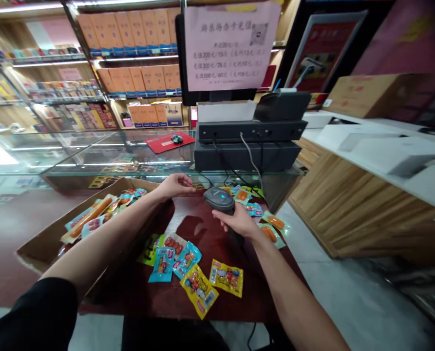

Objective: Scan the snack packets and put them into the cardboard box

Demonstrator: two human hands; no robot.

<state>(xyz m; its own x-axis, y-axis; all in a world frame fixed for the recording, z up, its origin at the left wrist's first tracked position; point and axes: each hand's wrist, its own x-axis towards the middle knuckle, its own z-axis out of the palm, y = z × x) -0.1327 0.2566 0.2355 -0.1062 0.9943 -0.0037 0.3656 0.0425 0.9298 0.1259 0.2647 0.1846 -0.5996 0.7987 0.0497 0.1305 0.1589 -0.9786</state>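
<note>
My right hand [239, 220] is wrapped round the handle of a dark grey barcode scanner [219, 197], whose blue light is lit on top. My left hand [176, 185] hovers over the far side of the dark red table, fingers loosely curled and apart, with nothing visible in them. Below the hands lie snack packets: two yellow ones [227, 278], two blue ones [161, 264], a green one [149, 249] and a clear one with reddish sausages [175, 243]. Beyond my right hand are more packets, among them an orange sausage pack [274, 222].
Under my left forearm stands an open cardboard box [38, 253] of packaged sausages. A glass display counter [122, 146] runs behind the table, with a red mouse pad [162, 142] on it. A cabled till [246, 151] stands behind the scanner. A wood-panelled counter [345, 195] is at right.
</note>
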